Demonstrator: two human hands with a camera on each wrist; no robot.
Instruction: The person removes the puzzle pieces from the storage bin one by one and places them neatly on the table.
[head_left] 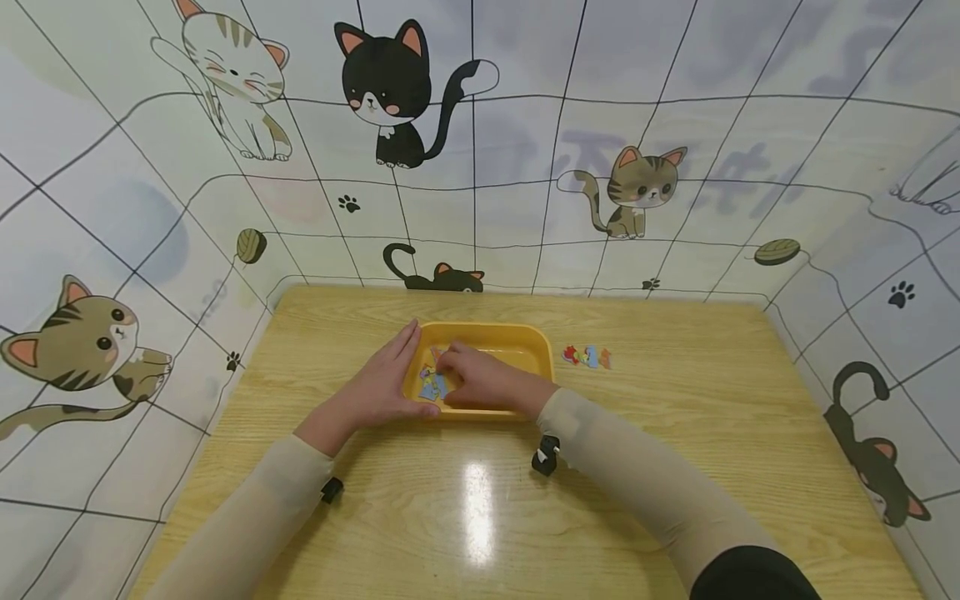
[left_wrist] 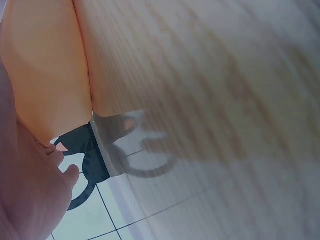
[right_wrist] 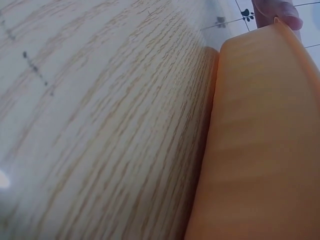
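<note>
A yellow-orange plastic tray [head_left: 517,328] with raised walls sits on the table. My left hand [head_left: 378,379] rests against its left end, the fingers straight along the side and the thumb along the front rim. In the left wrist view, that hand [left_wrist: 37,190] is beside the tray's wall [left_wrist: 47,65]. Over the front right rim, my right hand [head_left: 483,379] reaches into the tray with bent fingers. Small colourful flat pieces [head_left: 431,384] lie by its fingertips; whether it pinches one is hidden. The right wrist view shows mainly the tray's outer wall [right_wrist: 260,135].
To the right of the tray, several small colourful pieces [head_left: 588,357] lie together on the wooden table [head_left: 675,400]. Walls with cat drawings [head_left: 517,150] stand at the back and both sides. Glare [head_left: 477,508] shows on the table's front part.
</note>
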